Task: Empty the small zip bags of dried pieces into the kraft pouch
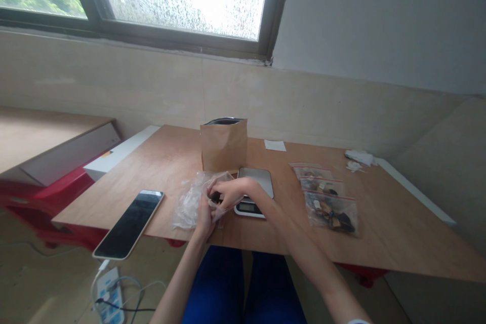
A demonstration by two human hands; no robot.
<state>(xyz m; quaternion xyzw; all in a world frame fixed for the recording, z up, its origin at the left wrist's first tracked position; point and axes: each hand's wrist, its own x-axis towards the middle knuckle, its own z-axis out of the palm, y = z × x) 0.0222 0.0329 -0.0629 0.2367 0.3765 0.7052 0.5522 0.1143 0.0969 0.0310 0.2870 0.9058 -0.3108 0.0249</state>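
Observation:
My left hand [206,213] is closed around a clear plastic bag [227,204] with dark and tan pieces inside, just left of the scale. Reaching across from the right, my right hand [230,192] has its fingers in or at the mouth of that bag; what its fingertips pinch is hidden. A pile of empty-looking clear plastic bags [186,207] lies under and left of my hands. The digital kitchen scale [256,178] sits partly behind my right wrist. Behind stands an open brown kraft paper pouch [224,146], upright.
Several filled zip bags [331,214] with dark and tan pieces overlap on the right. A phone [129,225], plugged into a cable, overhangs the table's left front edge. A white paper [275,146] and crumpled tissues [360,158] lie at the back. A power strip [111,296] is on the floor.

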